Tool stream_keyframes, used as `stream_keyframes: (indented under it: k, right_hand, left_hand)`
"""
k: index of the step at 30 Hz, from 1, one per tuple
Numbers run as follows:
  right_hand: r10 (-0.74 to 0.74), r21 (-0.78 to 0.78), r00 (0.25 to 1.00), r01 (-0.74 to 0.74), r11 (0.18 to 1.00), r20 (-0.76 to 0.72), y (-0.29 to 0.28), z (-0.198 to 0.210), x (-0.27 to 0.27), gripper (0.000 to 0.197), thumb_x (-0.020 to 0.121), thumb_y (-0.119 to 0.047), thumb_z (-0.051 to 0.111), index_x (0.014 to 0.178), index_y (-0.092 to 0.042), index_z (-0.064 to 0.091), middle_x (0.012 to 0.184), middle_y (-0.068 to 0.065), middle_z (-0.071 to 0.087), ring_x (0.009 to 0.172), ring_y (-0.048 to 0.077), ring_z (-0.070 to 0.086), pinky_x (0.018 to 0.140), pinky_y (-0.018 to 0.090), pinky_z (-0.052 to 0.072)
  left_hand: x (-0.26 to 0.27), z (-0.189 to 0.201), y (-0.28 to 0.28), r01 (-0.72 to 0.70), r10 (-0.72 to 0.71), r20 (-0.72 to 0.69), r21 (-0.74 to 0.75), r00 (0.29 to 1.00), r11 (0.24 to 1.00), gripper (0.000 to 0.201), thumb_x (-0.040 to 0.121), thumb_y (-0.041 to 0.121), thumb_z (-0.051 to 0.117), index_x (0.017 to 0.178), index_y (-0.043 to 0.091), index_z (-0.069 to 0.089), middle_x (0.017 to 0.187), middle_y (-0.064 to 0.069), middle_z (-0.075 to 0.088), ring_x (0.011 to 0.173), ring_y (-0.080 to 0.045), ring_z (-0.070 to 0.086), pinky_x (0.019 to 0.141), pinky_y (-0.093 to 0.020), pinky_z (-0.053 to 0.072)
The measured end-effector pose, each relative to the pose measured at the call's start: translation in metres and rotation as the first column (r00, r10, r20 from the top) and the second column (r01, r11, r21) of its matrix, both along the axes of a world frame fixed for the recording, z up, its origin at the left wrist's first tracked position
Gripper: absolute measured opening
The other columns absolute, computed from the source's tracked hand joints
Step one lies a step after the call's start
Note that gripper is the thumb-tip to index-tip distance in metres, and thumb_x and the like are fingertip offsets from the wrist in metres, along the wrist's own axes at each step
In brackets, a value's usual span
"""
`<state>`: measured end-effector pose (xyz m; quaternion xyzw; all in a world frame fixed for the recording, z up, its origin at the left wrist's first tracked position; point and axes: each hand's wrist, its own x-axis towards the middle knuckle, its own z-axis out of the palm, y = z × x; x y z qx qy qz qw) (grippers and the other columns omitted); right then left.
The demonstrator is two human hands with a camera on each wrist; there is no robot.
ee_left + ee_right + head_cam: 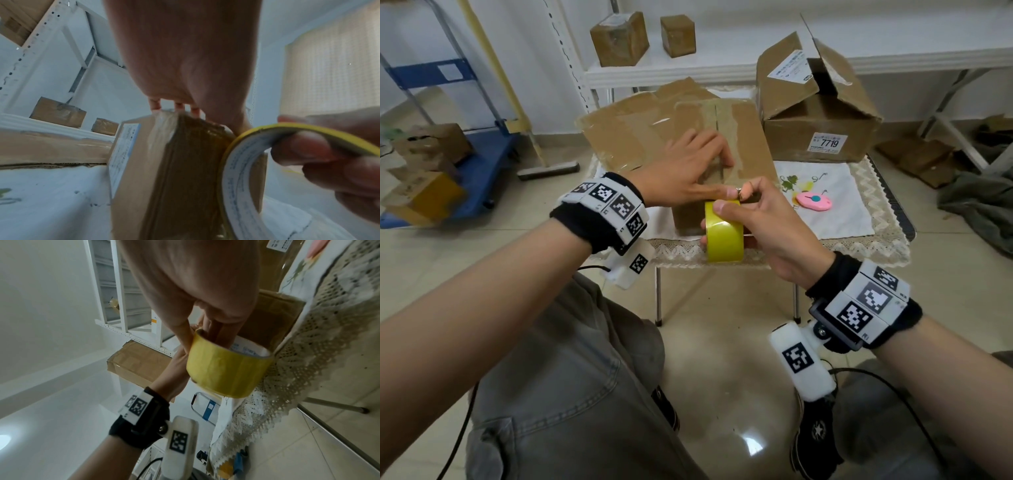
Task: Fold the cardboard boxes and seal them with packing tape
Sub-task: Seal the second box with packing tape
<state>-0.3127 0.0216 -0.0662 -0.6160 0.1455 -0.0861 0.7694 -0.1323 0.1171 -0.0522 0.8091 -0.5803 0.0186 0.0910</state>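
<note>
Table, lace cloth over it, carries everything. Big open box at the far right, flaps up, not yet folded. Flattened cardboard lies far left, half under the work.

Box in hand sits mid-table, near edge level with the table's front edge. It is closed and already striped with brown tape. Judging by size and material it is light and will slide on the cloth, so it needs a hand on top while tape is pulled. Corrugated walls are stiff at the edges and corners, soft mid-panel; press near the seam, not the centre of a flap.

Left hand lies flat on the box top, fingers straight and spread, thumb down at the near top edge where the tape end meets it.

Right hand grips the tape roll just off the near face of the box, fingers through the core, thumb on the outer wrap. The roll is rigid with a slick film surface. Best held through the core so it can spin. The free film is thin, will crease and stick to itself, so keep it taut.

Pink cutter lies on the cloth right of the box, within reach for the cut.
</note>
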Motion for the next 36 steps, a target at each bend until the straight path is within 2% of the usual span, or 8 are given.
stream_keyframes:
  k: [8,12,17,20,25,28,32,36]
  right_hand:
    - [0.017,0.064,0.998,-0.013,0.998,-0.066,0.019,-0.008,-0.004,0.038,0.094,0.004,0.063,0.099,-0.018,0.032,0.102,0.026,0.065,0.063,0.032,0.073,0.051,0.040,0.060]
    - [0.287,0.039,0.937,-0.285,0.958,-0.201,0.009,-0.004,-0.005,0.031,0.094,0.008,0.055,0.093,-0.017,0.036,0.081,0.027,0.056,0.048,0.029,0.063,0.045,0.030,0.052]
    - [0.320,-0.388,0.888,-0.437,0.811,-0.331,-0.057,0.018,-0.001,0.008,0.100,-0.008,0.050,0.093,-0.007,0.055,0.061,0.009,0.050,0.045,0.018,0.047,0.036,0.019,0.040]
    - [0.338,-0.453,0.850,-0.508,0.733,-0.404,-0.093,0.028,-0.003,0.010,0.101,-0.009,0.048,0.100,-0.007,0.058,0.057,0.008,0.047,0.041,0.015,0.043,0.034,0.017,0.036]
    - [0.022,-0.629,0.929,-0.267,0.730,-0.369,-0.132,0.033,-0.004,0.009,0.100,-0.015,0.054,0.091,-0.012,0.054,0.069,0.011,0.055,0.042,0.012,0.052,0.039,0.020,0.044]
    - [-0.296,-0.854,0.924,-0.059,0.517,-0.243,-0.145,0.014,0.005,0.013,0.093,-0.017,0.058,0.098,-0.017,0.047,0.087,0.008,0.061,0.060,0.024,0.066,0.062,0.036,0.058]
    - [-0.360,-0.927,0.894,-0.135,0.351,-0.267,-0.142,-0.012,0.013,0.022,0.093,-0.013,0.055,0.109,-0.016,0.039,0.082,0.006,0.054,0.080,0.033,0.059,0.073,0.042,0.045]
    - [-0.378,-0.939,0.894,-0.117,0.323,-0.242,-0.141,-0.016,0.017,0.024,0.096,-0.015,0.056,0.111,-0.017,0.038,0.084,0.007,0.053,0.088,0.034,0.054,0.073,0.041,0.040]
  left_hand:
    - [-0.002,-0.009,0.001,0.036,-0.040,0.241,0.022,0.970,0.999,0.079,0.087,0.084,0.022,0.119,0.016,0.047,0.128,-0.004,0.046,0.101,-0.025,0.042,0.085,-0.051,0.047]
    - [-0.005,-0.009,0.001,0.022,-0.025,0.232,0.015,0.972,1.000,0.077,0.085,0.082,0.029,0.120,0.016,0.048,0.130,-0.003,0.045,0.104,-0.024,0.041,0.087,-0.051,0.047]
    - [-0.006,-0.008,0.001,0.008,-0.006,0.211,-0.011,0.977,1.000,0.078,0.080,0.084,0.034,0.119,0.017,0.048,0.131,-0.002,0.046,0.106,-0.024,0.041,0.087,-0.051,0.046]
    - [-0.005,-0.011,0.002,0.006,0.001,0.177,-0.038,0.984,0.999,0.079,0.080,0.085,0.036,0.119,0.018,0.048,0.129,0.000,0.046,0.106,-0.022,0.040,0.091,-0.049,0.044]
    - [-0.005,-0.020,0.004,0.018,-0.013,0.042,-0.130,0.999,0.991,0.080,0.080,0.081,0.046,0.127,0.016,0.044,0.131,-0.002,0.044,0.114,-0.016,0.040,0.099,-0.046,0.043]
    - [-0.004,-0.019,0.005,0.046,-0.052,-0.049,-0.112,0.997,0.993,0.094,0.078,0.078,0.054,0.144,0.013,0.035,0.143,-0.007,0.037,0.127,-0.016,0.038,0.111,-0.045,0.038]
    - [-0.005,-0.015,0.010,0.011,-0.005,-0.146,0.035,0.989,0.999,0.095,0.085,0.079,0.041,0.158,0.026,0.013,0.167,0.005,0.004,0.152,-0.017,0.012,0.123,-0.041,0.014]
    - [-0.010,-0.008,0.007,0.014,-0.002,-0.095,0.132,0.995,0.991,0.081,0.099,0.066,0.025,0.160,0.021,0.000,0.168,0.000,-0.006,0.154,-0.011,-0.004,0.126,-0.036,-0.002]
